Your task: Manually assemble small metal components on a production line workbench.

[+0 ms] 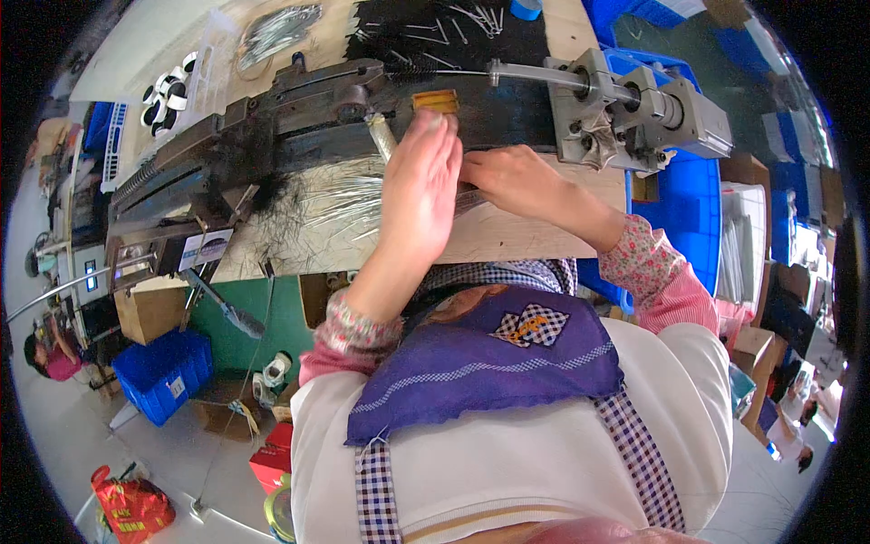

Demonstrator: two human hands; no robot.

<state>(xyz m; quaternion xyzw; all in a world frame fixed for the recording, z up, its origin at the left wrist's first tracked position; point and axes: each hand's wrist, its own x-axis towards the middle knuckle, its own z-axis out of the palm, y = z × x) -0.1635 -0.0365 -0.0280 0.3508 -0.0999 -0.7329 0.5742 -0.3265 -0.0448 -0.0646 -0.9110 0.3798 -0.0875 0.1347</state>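
My left hand [419, 192] is over the front of the bench, its fingers stretched out together toward a small yellow block [436, 101] on the machine. Its thumb is hidden. Close by on its left is a handle wrapped in pale, shiny material [381, 138]. My right hand [518, 181] is just to the right, with fingers bent and closed beside the left palm. Whatever its fingertips hold is hidden behind my left hand. Thin silvery wires [349, 204] lie loose on the wooden bench beside my left wrist.
Across the bench runs a dark metal machine [308, 113], with a clamp and motor unit [625, 113] at right. Finished-looking wire pieces [476, 20] lie on black cloth behind it. White-and-black rolls [166, 95] are at far left. A blue crate [684, 208] stands right.
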